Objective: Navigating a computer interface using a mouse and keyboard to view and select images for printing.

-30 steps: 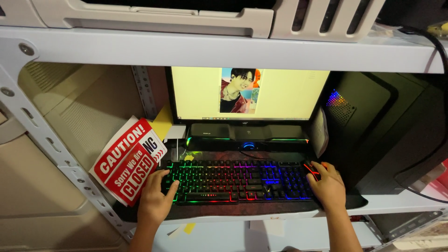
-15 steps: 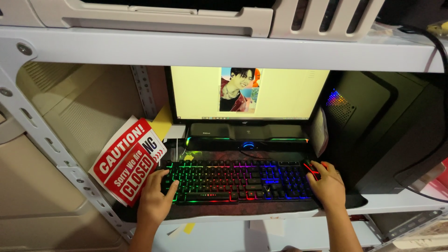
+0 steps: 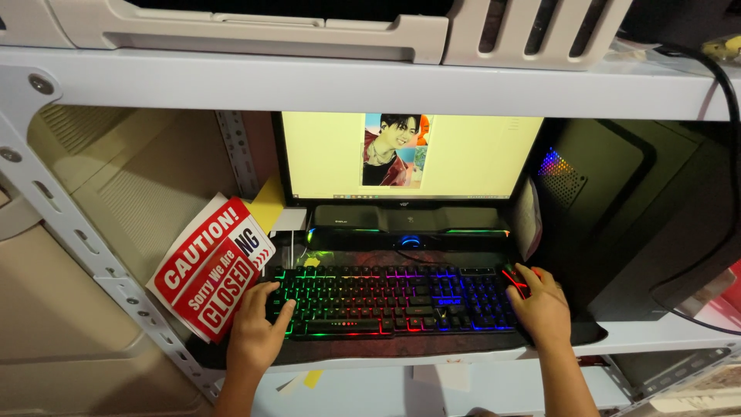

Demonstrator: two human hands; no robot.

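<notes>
— Where are the hands?
— The left hand point(image 3: 258, 332) lies open on the left end of the backlit keyboard point(image 3: 390, 300), fingers spread over the keys. The right hand point(image 3: 540, 307) is curled over a red-lit mouse point(image 3: 515, 279) just beside the keyboard's right end, on the shelf point(image 3: 641, 332).
— Anything changed in the last second?
— No, both rest where they were; the monitor point(image 3: 409, 158) shows the same picture, so work sits paused

Shelf point(image 3: 656, 336): dark mat point(image 3: 401, 351), perhaps under keyboard point(image 3: 390, 301).
</notes>
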